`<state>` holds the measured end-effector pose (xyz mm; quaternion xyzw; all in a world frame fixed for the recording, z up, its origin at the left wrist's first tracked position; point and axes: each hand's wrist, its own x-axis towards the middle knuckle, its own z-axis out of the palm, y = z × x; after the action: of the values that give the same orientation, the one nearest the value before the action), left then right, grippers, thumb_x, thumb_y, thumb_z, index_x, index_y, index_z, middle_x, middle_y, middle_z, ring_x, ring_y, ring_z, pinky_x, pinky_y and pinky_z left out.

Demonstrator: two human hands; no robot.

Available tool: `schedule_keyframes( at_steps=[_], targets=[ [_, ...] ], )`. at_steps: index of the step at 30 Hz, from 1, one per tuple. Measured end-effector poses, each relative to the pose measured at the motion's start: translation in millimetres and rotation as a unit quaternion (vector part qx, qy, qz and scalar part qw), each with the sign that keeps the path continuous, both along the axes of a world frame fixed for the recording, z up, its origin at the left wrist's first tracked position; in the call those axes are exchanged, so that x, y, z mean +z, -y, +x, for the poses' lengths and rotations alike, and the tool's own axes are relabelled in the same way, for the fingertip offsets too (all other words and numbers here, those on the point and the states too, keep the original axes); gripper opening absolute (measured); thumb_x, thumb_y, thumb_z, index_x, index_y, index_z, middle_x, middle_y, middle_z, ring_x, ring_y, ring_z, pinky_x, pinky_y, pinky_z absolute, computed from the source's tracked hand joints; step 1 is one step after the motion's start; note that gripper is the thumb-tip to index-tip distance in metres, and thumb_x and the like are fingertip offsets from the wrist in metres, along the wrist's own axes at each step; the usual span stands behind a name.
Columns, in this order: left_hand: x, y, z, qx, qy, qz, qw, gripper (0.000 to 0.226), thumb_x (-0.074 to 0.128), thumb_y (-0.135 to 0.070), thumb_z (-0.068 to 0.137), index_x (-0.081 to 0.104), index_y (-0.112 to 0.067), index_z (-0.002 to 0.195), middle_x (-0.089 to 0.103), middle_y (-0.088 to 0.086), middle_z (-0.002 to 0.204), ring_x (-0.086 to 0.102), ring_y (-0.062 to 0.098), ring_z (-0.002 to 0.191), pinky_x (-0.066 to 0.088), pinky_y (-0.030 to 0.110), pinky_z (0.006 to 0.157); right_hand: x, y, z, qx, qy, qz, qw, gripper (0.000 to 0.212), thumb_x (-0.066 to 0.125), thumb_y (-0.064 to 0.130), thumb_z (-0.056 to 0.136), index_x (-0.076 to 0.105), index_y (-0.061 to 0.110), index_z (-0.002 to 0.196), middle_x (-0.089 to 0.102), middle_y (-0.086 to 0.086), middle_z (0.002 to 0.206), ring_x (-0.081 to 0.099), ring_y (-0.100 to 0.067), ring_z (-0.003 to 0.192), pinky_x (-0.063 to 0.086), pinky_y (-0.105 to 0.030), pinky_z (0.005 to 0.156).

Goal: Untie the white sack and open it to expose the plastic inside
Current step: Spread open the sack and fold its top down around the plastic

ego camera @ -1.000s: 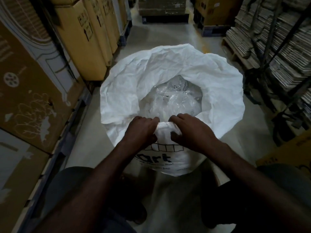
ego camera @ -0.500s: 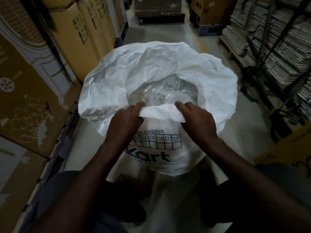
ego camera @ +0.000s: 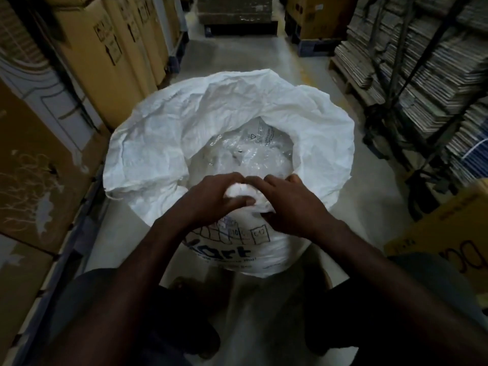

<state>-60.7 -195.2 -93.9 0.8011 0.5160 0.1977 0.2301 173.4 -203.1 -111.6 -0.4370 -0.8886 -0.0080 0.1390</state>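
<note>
A large white woven sack [ego camera: 163,133] stands on the floor in front of me, its mouth spread wide and its rim folded outward. Clear crinkled plastic [ego camera: 245,154] shows inside the opening. My left hand [ego camera: 211,199] and my right hand [ego camera: 290,204] are close together at the near rim, both gripping a bunched fold of the sack's white fabric. Blue printed lettering and a grid of boxes show on the sack's near side below my hands.
Tall cardboard boxes [ego camera: 105,62] line the left side of the aisle. Racks of flattened cartons [ego camera: 422,75] stand on the right, and a yellow box [ego camera: 449,233] sits near my right forearm. Pallets with boxes [ego camera: 237,14] close the far end. Grey floor runs between.
My hands have drawn together at the near rim and bunched the fabric between them; earlier they held the rim apart, lifting it, with the printed side more visible.
</note>
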Motion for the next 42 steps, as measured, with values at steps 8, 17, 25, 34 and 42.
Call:
schedule_keyframes(
  at_steps=[8, 17, 25, 34, 42],
  targets=[
    [-22.6, 16.4, 24.8, -0.001, -0.158, 0.158, 0.975, 0.037, 0.075, -0.033, 0.081, 0.039, -0.037, 0.086, 0.049, -0.017, 0.079, 0.063, 0.02, 0.079, 0.033, 0.033, 0.064, -1.3, -15.9, 39.7, -0.03, 0.062, -0.052, 0.996, 0.073, 0.07, 0.006, 0.087, 0.048, 0.03, 0.153, 0.062, -0.002, 0.13, 0.059, -0.027, 0.116, 0.043, -0.037, 0.096],
    [-15.1, 5.3, 58.0, 0.028, 0.001, -0.019, 0.999, 0.063, 0.062, -0.081, 0.086, 0.048, -0.024, 0.065, 0.06, -0.005, 0.079, 0.061, 0.012, 0.074, 0.055, 0.04, 0.073, -0.4, -13.9, 37.7, -0.057, -0.142, -0.099, 0.983, 0.06, 0.059, -0.003, 0.081, 0.061, 0.021, 0.136, 0.055, -0.001, 0.133, 0.058, -0.019, 0.118, 0.054, -0.033, 0.088],
    [-27.6, -21.3, 89.7, -0.049, 0.013, -0.02, 0.999, 0.089, 0.091, -0.048, 0.08, 0.046, -0.031, 0.154, 0.049, -0.003, 0.157, 0.049, 0.013, 0.141, 0.046, 0.039, 0.117, 9.3, -40.4, 113.3, -0.441, -0.382, -0.15, 0.798, 0.057, 0.078, 0.041, 0.082, 0.057, 0.019, 0.13, 0.064, -0.009, 0.13, 0.065, -0.028, 0.115, 0.056, -0.044, 0.099],
    [-20.8, -62.2, 155.4, 0.046, 0.251, -0.08, 0.964, 0.044, 0.061, -0.04, 0.108, 0.059, -0.029, 0.15, 0.063, -0.01, 0.148, 0.064, -0.003, 0.125, 0.053, 0.032, 0.113, -1.8, -75.5, 96.4, -0.394, -0.621, -0.244, 0.632, 0.028, 0.068, 0.003, 0.074, 0.074, 0.006, 0.102, 0.077, -0.012, 0.099, 0.075, -0.037, 0.094, 0.063, -0.042, 0.071],
    [-8.1, -77.6, 167.2, 0.081, 0.293, 0.054, 0.951, 0.056, 0.075, -0.039, 0.099, 0.05, -0.029, 0.148, 0.054, -0.01, 0.147, 0.059, 0.011, 0.129, 0.056, 0.041, 0.106, 26.5, -84.9, 113.2, -0.325, -0.746, -0.325, 0.482, 0.033, 0.044, -0.003, 0.067, 0.063, 0.004, 0.094, 0.066, -0.016, 0.094, 0.061, -0.037, 0.086, 0.05, -0.043, 0.079]
  ],
)
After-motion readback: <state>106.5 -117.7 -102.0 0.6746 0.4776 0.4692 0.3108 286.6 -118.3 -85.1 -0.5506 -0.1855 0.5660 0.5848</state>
